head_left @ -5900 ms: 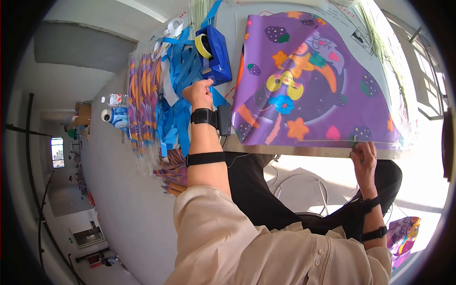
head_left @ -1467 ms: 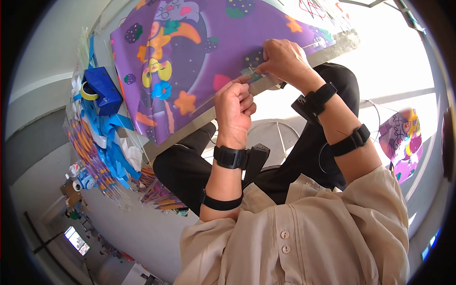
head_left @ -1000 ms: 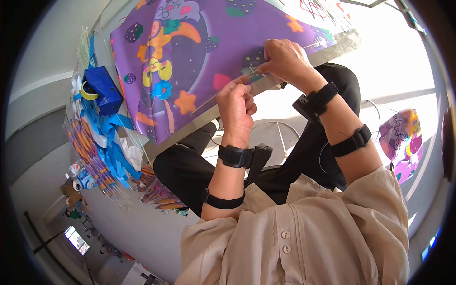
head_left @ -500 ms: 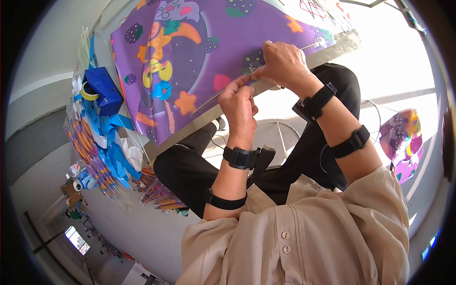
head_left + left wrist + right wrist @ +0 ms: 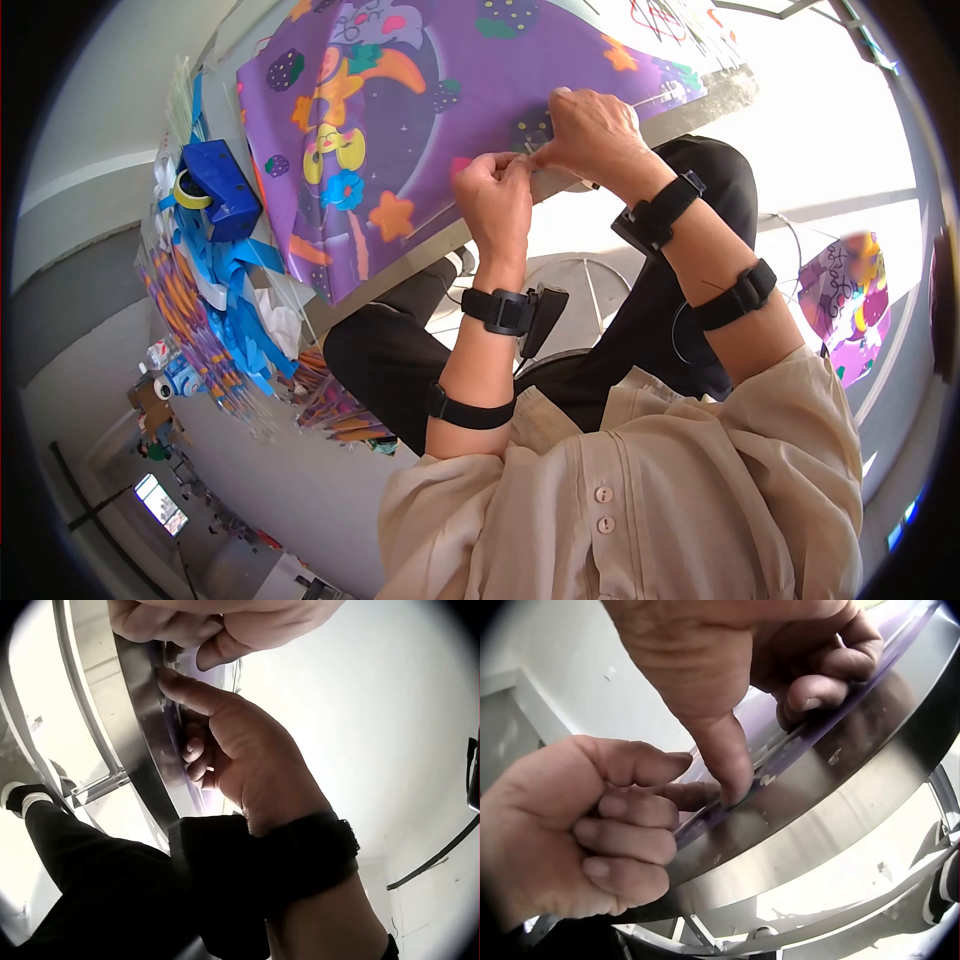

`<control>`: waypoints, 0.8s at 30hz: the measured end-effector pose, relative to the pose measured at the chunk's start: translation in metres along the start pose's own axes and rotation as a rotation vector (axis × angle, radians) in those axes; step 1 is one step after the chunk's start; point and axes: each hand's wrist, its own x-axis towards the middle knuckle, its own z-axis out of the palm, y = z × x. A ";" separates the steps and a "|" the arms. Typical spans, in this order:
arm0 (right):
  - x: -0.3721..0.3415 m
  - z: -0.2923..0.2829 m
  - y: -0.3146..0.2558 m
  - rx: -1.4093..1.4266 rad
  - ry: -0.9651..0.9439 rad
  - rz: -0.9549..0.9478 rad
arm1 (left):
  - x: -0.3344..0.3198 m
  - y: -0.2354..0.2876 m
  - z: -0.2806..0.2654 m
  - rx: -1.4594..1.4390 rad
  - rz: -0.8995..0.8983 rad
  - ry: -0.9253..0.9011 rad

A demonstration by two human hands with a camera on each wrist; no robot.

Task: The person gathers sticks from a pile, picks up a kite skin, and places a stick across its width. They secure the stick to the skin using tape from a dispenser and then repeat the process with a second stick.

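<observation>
A purple sheet printed with stars and cartoon figures lies over the table, its near side along the metal edge. A thin pale rod runs along that side of the sheet. My right hand is bent over this edge; its thumb presses the edge and its other fingers are curled. Just left of it, my left hand points thumb and index finger at the same spot, three fingers curled in. The left index tip is partly hidden by the right thumb, and I cannot tell whether it pinches anything.
A blue tape dispenser with a yellow roll stands at the left, beside blue ribbons and bundles of printed strips. The table's metal edge is in front of my legs. Another printed piece is at the right.
Both hands have left their earlier places at the dispenser and sheet corner and come together at the near edge. Lately the left hand has shifted slightly inward, its index finger drawn back toward the thumb.
</observation>
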 end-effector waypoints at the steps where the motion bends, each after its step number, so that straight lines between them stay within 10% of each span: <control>1: 0.000 0.000 0.000 0.002 0.005 -0.002 | 0.005 0.000 -0.004 0.114 0.020 -0.028; 24: 0.003 0.007 0.011 0.075 0.023 -0.067 | 0.035 -0.003 -0.012 0.473 0.282 -0.206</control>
